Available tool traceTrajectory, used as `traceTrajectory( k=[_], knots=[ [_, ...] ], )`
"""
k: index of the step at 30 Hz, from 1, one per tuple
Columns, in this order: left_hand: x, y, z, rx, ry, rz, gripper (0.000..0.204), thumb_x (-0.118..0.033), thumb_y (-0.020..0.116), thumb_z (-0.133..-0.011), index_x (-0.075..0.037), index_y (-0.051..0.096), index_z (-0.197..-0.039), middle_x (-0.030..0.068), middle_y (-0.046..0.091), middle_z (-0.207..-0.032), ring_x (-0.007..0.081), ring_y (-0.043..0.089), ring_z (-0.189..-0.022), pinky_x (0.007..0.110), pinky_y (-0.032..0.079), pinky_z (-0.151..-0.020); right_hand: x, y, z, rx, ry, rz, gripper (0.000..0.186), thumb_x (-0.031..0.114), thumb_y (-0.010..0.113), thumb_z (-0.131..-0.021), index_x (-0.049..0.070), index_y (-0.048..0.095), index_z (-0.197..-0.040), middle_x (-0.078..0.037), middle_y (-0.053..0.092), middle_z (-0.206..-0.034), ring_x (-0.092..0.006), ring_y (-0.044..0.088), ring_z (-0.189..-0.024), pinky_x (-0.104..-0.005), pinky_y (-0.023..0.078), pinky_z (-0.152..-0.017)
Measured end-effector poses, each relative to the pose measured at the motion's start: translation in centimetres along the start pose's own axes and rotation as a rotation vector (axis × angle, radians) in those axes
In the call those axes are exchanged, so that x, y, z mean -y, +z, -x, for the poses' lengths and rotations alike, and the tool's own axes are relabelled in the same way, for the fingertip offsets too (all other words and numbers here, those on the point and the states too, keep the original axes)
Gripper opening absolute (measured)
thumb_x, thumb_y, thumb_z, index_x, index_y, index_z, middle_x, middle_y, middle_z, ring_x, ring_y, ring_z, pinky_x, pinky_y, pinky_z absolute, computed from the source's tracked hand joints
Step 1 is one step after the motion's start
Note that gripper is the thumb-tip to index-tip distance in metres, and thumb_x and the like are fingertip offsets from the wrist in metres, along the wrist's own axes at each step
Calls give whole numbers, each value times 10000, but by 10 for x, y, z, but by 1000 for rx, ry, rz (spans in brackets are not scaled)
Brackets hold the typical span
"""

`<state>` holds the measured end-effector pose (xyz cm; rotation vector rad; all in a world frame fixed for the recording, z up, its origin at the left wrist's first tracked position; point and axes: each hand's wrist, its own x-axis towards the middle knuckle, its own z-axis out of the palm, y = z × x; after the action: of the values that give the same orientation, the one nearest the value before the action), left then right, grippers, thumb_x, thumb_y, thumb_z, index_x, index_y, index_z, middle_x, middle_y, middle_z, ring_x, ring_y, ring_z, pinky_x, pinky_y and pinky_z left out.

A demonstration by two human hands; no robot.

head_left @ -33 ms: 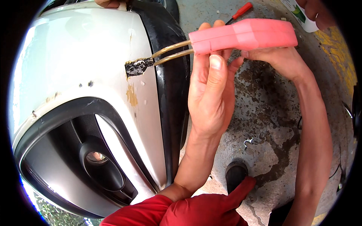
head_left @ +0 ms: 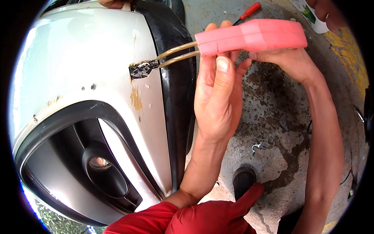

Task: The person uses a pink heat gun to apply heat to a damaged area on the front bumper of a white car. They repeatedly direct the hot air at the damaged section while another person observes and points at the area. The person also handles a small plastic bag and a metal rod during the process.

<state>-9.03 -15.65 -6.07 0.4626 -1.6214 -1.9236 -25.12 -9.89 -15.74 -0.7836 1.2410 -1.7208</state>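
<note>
A pink plastic soldering gun (head_left: 253, 37) with two bent brass-coloured rods (head_left: 179, 54) spans from my hands to a pale car bumper (head_left: 97, 46). The rod tips meet the end of a rough, shiny black patch (head_left: 142, 70) beside the bumper's black edge (head_left: 177, 101). My left hand (head_left: 220, 93) steadies the gun's front end, thumb against its underside and fingers behind it. Under the rear half, my right hand (head_left: 286, 62) grips the gun; most of its fingers are hidden behind the body.
Another person's hand (head_left: 112, 3) rests at the bumper's far edge, and a second hand (head_left: 329, 13) is near a white-and-green container (head_left: 311, 15). A red-handled screwdriver (head_left: 249, 11) lies on the stained floor (head_left: 272, 128). A round lamp (head_left: 99, 163) sits in the bumper's dark recess.
</note>
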Motion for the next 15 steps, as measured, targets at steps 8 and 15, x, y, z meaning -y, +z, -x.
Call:
traceTrajectory(
  k=[8, 15],
  knots=[
    [0, -1, 0, 16, 2, 29, 623, -233, 444, -1106, -80, 145, -1631, 112, 252, -1666, 217, 350, -1482, 377, 364, -1124, 0, 1, 1, -20, 24, -14, 282, 121, 819, -838, 46, 735, -1096, -26, 747, -1018, -124, 686, -1001, -309, 544, -895],
    [1, -2, 0, 17, 3, 39, 630, -233, 451, -1104, -89, 142, -1633, 110, 254, -1666, 216, 352, -1481, 379, 365, -1125, 0, -2, -2, 21, 20, -5, 369, 192, 844, -825, 40, 731, -1142, -63, 753, -1080, -156, 686, -1064, -330, 536, -951]
  ],
)
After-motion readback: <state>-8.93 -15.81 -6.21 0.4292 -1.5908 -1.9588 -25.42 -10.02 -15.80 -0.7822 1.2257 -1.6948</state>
